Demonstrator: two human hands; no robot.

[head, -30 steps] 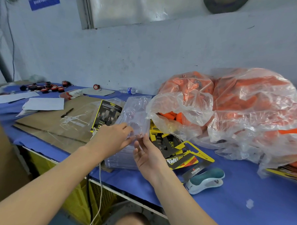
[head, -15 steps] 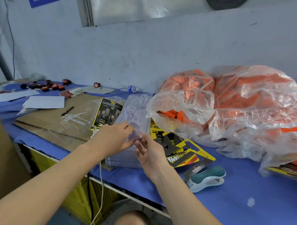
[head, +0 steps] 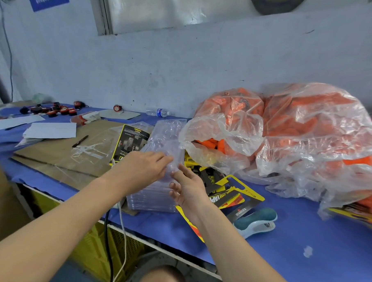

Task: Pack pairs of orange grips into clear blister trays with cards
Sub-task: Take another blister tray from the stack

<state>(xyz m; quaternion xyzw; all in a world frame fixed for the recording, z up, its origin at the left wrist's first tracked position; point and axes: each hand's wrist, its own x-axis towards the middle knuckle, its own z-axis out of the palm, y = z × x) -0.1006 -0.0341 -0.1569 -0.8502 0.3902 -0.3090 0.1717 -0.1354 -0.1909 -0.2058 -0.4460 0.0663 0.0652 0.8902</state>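
Orange grips (head: 212, 143), clear bag (head: 309, 135); blue table (head: 325, 253); yellow/blk cards (head: 231, 198).

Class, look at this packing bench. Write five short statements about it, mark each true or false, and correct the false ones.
1. The left hand and right hand meet at a clear plastic blister tray above a stack of clear trays. True.
2. The teal and white stapler is in the right hand. False: it lies on the blue table cover, beside the right forearm.
3. The black marker pen lies on the brown cardboard sheet. True.
4. The nearer clear bag of orange grips is tied shut. False: its mouth gapes open.
5. The plastic water bottle stands upright. False: it lies on its side by the wall.
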